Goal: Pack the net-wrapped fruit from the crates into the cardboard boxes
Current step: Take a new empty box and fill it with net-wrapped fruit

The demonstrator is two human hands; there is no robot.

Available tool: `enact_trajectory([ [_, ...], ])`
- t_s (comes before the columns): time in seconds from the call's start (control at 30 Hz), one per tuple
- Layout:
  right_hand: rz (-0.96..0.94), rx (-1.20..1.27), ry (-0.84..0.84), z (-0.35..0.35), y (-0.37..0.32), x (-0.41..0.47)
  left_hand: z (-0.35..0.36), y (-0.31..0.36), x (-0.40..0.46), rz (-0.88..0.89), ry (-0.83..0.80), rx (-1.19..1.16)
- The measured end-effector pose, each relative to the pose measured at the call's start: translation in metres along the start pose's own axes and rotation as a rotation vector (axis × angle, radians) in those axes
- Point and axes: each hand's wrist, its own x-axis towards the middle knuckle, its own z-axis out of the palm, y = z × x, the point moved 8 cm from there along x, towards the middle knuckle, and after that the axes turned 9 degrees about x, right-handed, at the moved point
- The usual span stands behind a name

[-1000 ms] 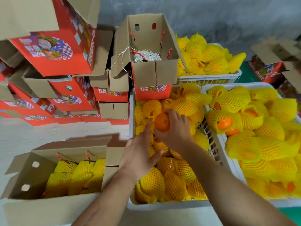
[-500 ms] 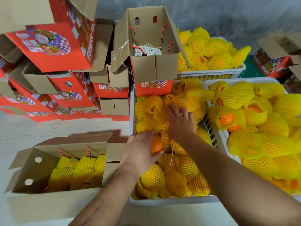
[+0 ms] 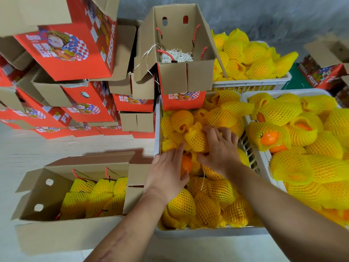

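So these oranges are round and firm with a bit of weight, but the yellow foam net is squishy and slides around on the skin, so I figure you want to cup the whole fruit around its belly, not tug the loose end of the sleeve or the thing just pops out. Case in point: my left hand (image 3: 168, 174) has its fingers curled around a bare orange (image 3: 186, 165) that's out of its net, down in the middle crate (image 3: 211, 232). My right hand (image 3: 221, 148) is spread over a wrapped fruit (image 3: 197, 138) just beyond it, fingers curving round it, more pressing on it than lifting as far as I can tell. That crate is heaped with netted fruit, and so are the crate on the right (image 3: 264, 161) and the far crate (image 3: 251, 84) behind it. The open box (image 3: 47, 229) at near left has a row of wrapped fruit filling its right part, with room left at the left end. Another open box (image 3: 177, 80) sits on the far edge of the middle crate with only pale shredded paper in it. Red printed boxes (image 3: 64, 52) are stacked at far left.
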Motion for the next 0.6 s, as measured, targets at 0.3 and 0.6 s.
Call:
enact_trajectory([
  [0.3,0.638,1.607,-0.064,0.034,-0.030,-0.063,-0.007,-0.013,0.000,-0.034,0.069,-0.278],
  [0.6,0.578,1.596,-0.093,0.029,-0.023,-0.075,-0.021,-0.013,-0.004,-0.015,0.122,-0.471],
])
